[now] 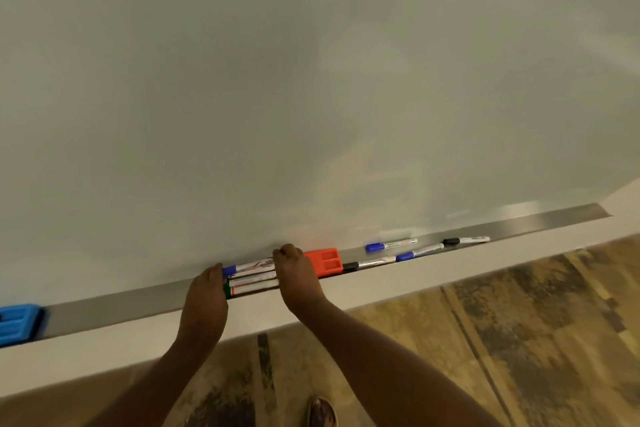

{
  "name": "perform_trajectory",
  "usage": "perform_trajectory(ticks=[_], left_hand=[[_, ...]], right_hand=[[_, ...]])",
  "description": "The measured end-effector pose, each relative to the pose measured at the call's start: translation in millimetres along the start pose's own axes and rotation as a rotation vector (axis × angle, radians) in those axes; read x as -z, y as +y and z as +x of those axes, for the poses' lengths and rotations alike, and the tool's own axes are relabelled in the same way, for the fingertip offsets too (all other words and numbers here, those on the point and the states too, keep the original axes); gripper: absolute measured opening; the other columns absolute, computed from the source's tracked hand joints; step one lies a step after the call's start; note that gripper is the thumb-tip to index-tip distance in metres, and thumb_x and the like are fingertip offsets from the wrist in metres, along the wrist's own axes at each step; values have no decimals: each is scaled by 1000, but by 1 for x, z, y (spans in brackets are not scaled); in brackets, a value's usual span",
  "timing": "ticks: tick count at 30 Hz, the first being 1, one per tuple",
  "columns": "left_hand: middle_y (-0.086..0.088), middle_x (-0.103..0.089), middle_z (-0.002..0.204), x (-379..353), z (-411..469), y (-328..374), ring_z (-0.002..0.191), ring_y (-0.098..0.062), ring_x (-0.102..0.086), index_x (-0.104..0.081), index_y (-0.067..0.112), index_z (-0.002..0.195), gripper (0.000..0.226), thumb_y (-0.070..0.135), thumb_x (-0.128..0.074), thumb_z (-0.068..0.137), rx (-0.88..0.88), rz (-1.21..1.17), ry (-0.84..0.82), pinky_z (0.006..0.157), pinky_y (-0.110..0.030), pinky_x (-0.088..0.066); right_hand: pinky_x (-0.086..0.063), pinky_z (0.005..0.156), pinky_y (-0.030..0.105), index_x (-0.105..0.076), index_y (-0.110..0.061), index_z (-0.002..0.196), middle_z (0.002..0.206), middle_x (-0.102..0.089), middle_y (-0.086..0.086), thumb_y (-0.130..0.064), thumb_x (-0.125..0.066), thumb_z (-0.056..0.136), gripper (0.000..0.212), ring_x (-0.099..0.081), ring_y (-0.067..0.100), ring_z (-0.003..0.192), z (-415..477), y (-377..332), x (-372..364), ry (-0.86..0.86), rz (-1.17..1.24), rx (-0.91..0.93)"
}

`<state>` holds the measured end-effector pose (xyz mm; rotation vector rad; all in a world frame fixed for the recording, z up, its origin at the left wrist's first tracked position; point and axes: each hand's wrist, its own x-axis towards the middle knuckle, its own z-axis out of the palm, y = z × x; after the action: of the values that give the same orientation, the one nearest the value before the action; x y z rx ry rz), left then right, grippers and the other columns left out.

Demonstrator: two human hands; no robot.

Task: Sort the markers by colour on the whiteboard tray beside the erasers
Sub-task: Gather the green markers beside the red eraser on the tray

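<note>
I see first the whiteboard [242, 80], a large smooth pale surface with a soft shine, filling most of the view. Under it the wooden floor [519, 322] shows worn brown planks with dark stains. Along the lower edge of the board runs the tray [121, 302], a long flat strip of brushed grey metal with a pale front lip; it has much open room between its middle and its left end. At the left end of the tray sits a blue eraser [19, 324], a ribbed plastic block, partly cut by the frame. Just right of the middle stands an orange eraser [325, 262], blocky plastic with two square hollows. My left hand [206, 291] and my right hand [298, 274] press from both ends on a bundle of markers [251, 279], white round barrels lying side by side near the middle of the tray, with blue, red and green caps at the left end. The fingers of both hands are curled closed against the ends of the bundle; the right hand is touching the orange eraser. Right of this eraser lie four loose markers: a black-capped marker [369, 264] touching the eraser, a blue-capped marker [419, 252] near the front lip, another blue marker [391, 245] at the back edge, and a far black marker [465, 240]. Beyond them the right end of the tray is bare.
</note>
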<state>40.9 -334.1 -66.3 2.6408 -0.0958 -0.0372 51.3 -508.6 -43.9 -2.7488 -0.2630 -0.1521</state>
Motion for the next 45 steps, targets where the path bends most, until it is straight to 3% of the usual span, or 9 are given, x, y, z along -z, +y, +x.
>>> perform_trajectory(ticks=[4,7,10,19,24,28,34,45], left_hand=[[-24,-64,105,-20,8,38,96,-35,-62,-54,-3,118,44,1,-69,77,-32,24,-62,85,-46,-53],[-23,-64,109,-35,12,69,100,-35,-61,-51,-3,124,50,-7,-65,76,-86,40,-76,89,-45,-50],[-21,-62,112,-46,17,104,103,-34,-59,-49,1,127,50,-7,-59,79,-114,35,-86,91,-44,-49],[-15,-63,110,-90,39,183,104,-32,-58,-60,3,113,47,-14,-64,70,-205,29,-124,95,-39,-45],[-8,-66,84,-106,48,202,77,-23,-63,-69,9,88,42,-10,-80,52,-219,145,-135,67,-31,-55],[-7,-65,85,-117,49,211,79,-23,-62,-69,10,86,39,-11,-77,55,-181,180,-150,67,-31,-54],[-10,-63,92,-126,51,216,87,-27,-58,-67,6,90,36,-16,-64,62,-144,148,-178,76,-36,-51],[-6,-64,78,-133,55,213,77,-25,-60,-67,11,77,36,-12,-74,50,-147,210,-180,69,-33,-51]], right_hand=[[-49,85,46,-59,0,113,111,-60,22,-8,-68,81,34,-58,37,97,-9,46,17,8,-22,-53],[-52,79,46,-61,-1,109,107,-62,21,-10,-74,76,36,-60,37,92,-17,80,27,15,-29,-108],[-51,83,46,-60,-2,113,112,-61,20,-12,-75,77,41,-59,35,98,-26,112,43,22,-41,-157],[-53,79,40,-64,-4,109,104,-64,15,7,-63,79,32,-59,30,92,-44,195,64,1,-48,-285],[-54,76,38,-64,-4,106,101,-63,14,7,-60,80,28,-60,28,86,-44,225,62,-49,-45,-324],[-55,79,39,-64,-9,108,103,-62,11,-7,-67,83,26,-61,26,84,-43,239,59,-85,-55,-320],[-52,85,42,-63,-9,112,106,-61,11,-11,-64,87,25,-60,27,90,-40,249,55,-122,-55,-304],[-50,81,42,-63,-8,105,101,-63,12,-5,-64,84,21,-60,29,88,-39,256,54,-106,-59,-260]])
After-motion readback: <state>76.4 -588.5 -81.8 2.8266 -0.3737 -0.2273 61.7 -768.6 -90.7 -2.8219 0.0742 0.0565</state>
